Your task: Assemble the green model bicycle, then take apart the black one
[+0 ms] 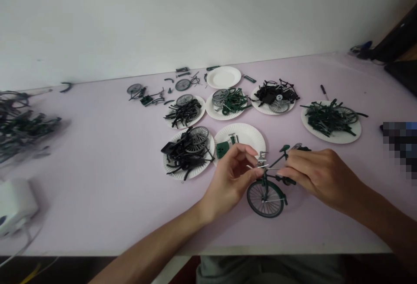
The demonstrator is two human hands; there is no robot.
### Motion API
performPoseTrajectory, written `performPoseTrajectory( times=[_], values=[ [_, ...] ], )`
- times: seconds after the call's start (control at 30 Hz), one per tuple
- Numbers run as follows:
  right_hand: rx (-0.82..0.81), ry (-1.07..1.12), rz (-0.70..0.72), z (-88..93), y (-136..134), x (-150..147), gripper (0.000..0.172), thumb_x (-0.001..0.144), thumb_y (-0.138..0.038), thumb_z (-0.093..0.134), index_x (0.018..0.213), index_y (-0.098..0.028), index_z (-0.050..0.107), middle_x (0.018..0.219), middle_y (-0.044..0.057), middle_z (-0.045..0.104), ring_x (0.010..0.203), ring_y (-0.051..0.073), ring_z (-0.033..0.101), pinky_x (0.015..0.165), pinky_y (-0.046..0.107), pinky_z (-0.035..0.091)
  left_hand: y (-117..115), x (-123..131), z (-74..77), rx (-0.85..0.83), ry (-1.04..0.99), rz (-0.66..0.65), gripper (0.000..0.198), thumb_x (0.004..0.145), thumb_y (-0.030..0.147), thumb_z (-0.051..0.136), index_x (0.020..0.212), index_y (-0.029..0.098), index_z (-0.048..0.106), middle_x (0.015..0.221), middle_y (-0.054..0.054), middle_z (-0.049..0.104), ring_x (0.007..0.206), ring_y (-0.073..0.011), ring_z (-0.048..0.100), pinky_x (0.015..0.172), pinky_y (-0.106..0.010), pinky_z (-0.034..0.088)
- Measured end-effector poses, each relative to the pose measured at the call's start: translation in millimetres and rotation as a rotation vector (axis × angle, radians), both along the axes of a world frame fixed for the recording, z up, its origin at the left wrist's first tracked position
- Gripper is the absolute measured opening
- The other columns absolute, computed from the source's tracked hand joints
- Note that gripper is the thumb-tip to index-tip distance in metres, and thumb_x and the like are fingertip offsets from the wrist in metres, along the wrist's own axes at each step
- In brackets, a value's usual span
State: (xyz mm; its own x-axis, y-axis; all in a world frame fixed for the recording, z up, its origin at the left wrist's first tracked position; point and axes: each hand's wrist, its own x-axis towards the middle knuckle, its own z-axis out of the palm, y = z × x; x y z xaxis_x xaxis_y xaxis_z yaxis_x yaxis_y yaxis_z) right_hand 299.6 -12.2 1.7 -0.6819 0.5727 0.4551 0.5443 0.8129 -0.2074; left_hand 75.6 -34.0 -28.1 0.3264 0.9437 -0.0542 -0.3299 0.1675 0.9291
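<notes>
A small dark green model bicycle point(265, 197) is near the table's front edge, its spoked front wheel turned toward me. My left hand point(233, 173) is at its front, thumb and curled fingers closed around the silver handlebar area. From the other side my right hand point(309, 171) grips the bicycle around its rear part, just behind the green saddle point(284, 148). A thin pale rod or wire shows between the two thumbs; which hand has it I cannot tell. My right fingers hide much of the rear wheel.
Behind my left hand, a paper plate point(252, 134) carries a green basket-like part point(223, 149). Several more plates hold black and green bicycle parts. A screwdriver point(323, 91) lies at the back right. Far left are a parts pile point(26, 127) and a white device point(16, 206) with a cable.
</notes>
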Motion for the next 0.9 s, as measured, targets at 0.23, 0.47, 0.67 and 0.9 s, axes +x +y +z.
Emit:
performPoseTrajectory(
  times=[0.23, 0.47, 0.67, 0.9],
  values=[
    [-0.134, -0.019, -0.011, -2.0, -2.6, 8.2, 0.023, 0.108, -0.035, 0.050, 0.096, -0.017, 0.057, 0.081, 0.001, 0.065, 0.061, 0.012, 0.063, 0.054, 0.027, 0.039, 1.0, -1.7, 4.6, -0.034, -0.010, -0.007, 0.033, 0.089, 0.022, 0.081, 0.105, 0.016, 0.053, 0.084, 0.003, 0.058, 0.074, -0.0061, 0.055, 0.068, -0.017, 0.048],
    [-0.065, 0.017, 0.028, 0.1, -0.5, 4.0, 0.026, 0.106, -0.024, 0.054, 0.081, -0.017, 0.058, 0.075, 0.000, 0.055, 0.059, 0.010, 0.052, 0.055, 0.026, 0.038, 0.2, -0.4, 3.7, -0.037, -0.007, 0.013, 0.033, 0.087, 0.021, 0.082, 0.104, 0.015, 0.054, 0.082, 0.003, 0.058, 0.074, -0.0061, 0.055, 0.068, -0.018, 0.047],
    [-0.054, 0.037, 0.004, -1.2, -0.8, 1.0, 0.033, 0.106, -0.027, 0.054, 0.076, -0.016, 0.060, 0.066, -0.003, 0.053, 0.055, 0.008, 0.049, 0.053, 0.024, 0.037, -0.3, 1.1, 2.0, -0.049, 0.002, 0.023, 0.035, 0.086, 0.022, 0.083, 0.104, 0.015, 0.054, 0.082, 0.003, 0.058, 0.074, -0.0066, 0.056, 0.068, -0.018, 0.048],
    [0.023, -0.010, -0.029, -1.2, -3.8, -1.1, 0.043, 0.109, -0.028, 0.049, 0.067, -0.018, 0.050, 0.058, -0.005, 0.046, 0.048, 0.007, 0.041, 0.047, 0.026, 0.029, -0.4, 0.7, 5.0, -0.055, 0.020, 0.014, 0.036, 0.085, 0.024, 0.084, 0.103, 0.017, 0.053, 0.082, 0.003, 0.057, 0.073, -0.0076, 0.055, 0.067, -0.019, 0.047]
  ],
)
